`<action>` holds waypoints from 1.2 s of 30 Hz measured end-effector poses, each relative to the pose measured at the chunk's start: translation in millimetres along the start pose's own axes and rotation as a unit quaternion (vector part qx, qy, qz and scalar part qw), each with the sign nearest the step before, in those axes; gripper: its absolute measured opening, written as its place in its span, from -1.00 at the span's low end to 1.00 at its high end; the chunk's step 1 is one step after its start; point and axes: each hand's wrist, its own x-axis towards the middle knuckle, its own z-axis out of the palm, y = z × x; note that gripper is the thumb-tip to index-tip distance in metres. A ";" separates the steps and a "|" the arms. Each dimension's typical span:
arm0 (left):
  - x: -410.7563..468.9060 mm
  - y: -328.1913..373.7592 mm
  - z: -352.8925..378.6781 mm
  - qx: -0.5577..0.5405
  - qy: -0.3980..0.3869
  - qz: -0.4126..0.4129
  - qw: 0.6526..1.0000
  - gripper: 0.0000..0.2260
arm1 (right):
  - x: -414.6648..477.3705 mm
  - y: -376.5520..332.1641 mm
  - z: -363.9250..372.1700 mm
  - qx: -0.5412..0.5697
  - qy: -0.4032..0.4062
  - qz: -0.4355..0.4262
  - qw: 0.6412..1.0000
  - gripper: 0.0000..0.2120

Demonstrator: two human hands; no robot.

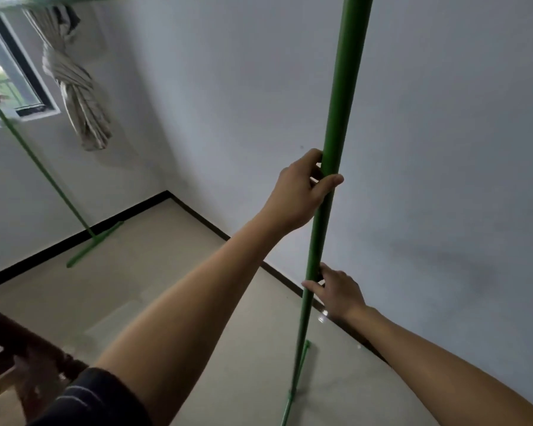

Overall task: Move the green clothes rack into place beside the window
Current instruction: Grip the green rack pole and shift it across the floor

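Head view shows us gripping the near upright of the tall green metal clothes rack with both hands. Our left hand sits higher on the pole, its fingers curled round the tube and the thumb pressed across the front. Our right hand holds the same pole lower down, fingers hooked behind it and the thumb laid across the front, so both hands are closed on the rack.

We see the pole run down to a green foot bar resting on the pale beige floor, close to the black skirting along the grey-white wall on our right. The rack's top rail crosses the upper left corner of the picture, and its far upright slants down to a second foot bar lying on the floor by the far wall's skirting, directly below the dark-framed window. A knotted beige curtain hangs just beside that window, between the two uprights. A dark wooden piece of furniture, blurred, shows at the lower left edge, next to our dark sleeve.
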 end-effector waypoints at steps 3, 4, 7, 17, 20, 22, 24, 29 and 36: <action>36.7 -3.4 26.1 -0.006 0.012 -0.010 1.000 -0.77 | 27.6 22.2 -21.9 -0.007 0.003 0.002 1.000 -0.67; 49.4 -4.1 35.7 -0.003 0.016 -0.013 1.000 -0.77 | 37.2 29.7 -30.0 -0.009 0.003 0.002 1.000 -0.68; 84.6 -7.2 63.0 0.007 0.029 -0.021 0.999 -0.77 | 66.8 53.7 -51.5 -0.025 0.002 -0.003 1.000 -0.67; 165.5 -9.0 118.3 0.019 0.058 -0.037 0.997 -0.78 | 135.0 108.4 -95.9 -0.034 0.015 -0.003 0.999 -0.68; 176.0 -9.8 121.8 0.023 0.065 -0.037 0.997 -0.78 | 143.9 114.7 -99.1 -0.052 0.018 -0.007 0.998 -0.65; 177.1 -12.1 119.6 0.023 0.063 -0.037 0.997 -0.77 | 146.7 116.1 -98.7 -0.063 0.012 -0.004 0.998 -0.62; 172.1 -15.0 115.5 0.020 0.054 -0.035 0.998 -0.76 | 145.5 114.9 -95.2 -0.092 0.001 0.005 0.996 -0.56; 141.5 -31.3 94.5 0.034 0.018 -0.046 0.998 -0.76 | 129.5 102.9 -67.8 -0.114 -0.050 0.026 0.992 -0.51; 29.1 -117.1 -1.7 0.047 0.021 -0.182 0.982 -0.76 | 96.7 54.8 11.6 -0.029 -0.133 -0.003 0.991 -0.74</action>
